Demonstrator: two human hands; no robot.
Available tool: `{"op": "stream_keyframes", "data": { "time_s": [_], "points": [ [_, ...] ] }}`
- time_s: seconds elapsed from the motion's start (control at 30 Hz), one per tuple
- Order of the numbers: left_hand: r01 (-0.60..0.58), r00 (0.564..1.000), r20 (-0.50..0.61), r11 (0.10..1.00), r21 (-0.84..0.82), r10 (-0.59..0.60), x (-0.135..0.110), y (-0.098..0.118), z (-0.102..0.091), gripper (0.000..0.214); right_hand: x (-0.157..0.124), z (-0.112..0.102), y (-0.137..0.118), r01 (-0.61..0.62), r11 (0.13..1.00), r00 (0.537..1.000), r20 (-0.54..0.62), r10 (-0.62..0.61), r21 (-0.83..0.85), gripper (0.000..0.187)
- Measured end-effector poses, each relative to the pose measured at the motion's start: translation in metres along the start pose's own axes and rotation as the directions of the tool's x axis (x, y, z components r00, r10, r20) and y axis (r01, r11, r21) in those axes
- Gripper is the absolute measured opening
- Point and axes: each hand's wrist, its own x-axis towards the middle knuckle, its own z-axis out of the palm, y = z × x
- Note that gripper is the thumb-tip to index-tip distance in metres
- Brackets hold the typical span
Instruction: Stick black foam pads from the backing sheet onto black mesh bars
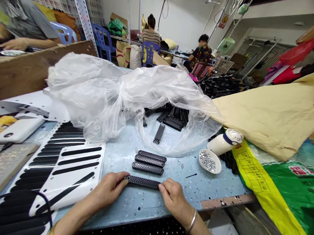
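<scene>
My left hand and my right hand pinch the two ends of a long black mesh grille strip, held flat just above the speckled blue table. Three matching black grille strips lie side by side just beyond it. To my left rests a white slotted panel on a stack of similar panels. A clear plastic bag spreads across the middle, with a pile of black strips spilling from it.
A small white dish of shiny bits and a tipped white bottle sit at right, beside a yellow-green sack and tan paper. Another person's arm rests far left. Two people sit at a back table.
</scene>
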Motion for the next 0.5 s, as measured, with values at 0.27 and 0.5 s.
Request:
{"op": "stream_keyframes", "data": {
  "time_s": [0.27, 0.5],
  "points": [
    [0.028, 0.998, -0.055, 0.999, -0.017, -0.029, 0.001, 0.003, 0.008, 0.038, -0.002, 0.011, 0.005, -0.035, 0.999, 0.997, -0.072, 0.033, -0.024, 0.019],
    [-0.017, 0.953, -0.303, 0.996, -0.093, -0.012, 0.012, -0.007, 0.013, 0.034, 0.01, 0.004, 0.017, -0.076, 0.997, 0.976, -0.205, 0.069, -0.022, 0.013]
  ]
}}
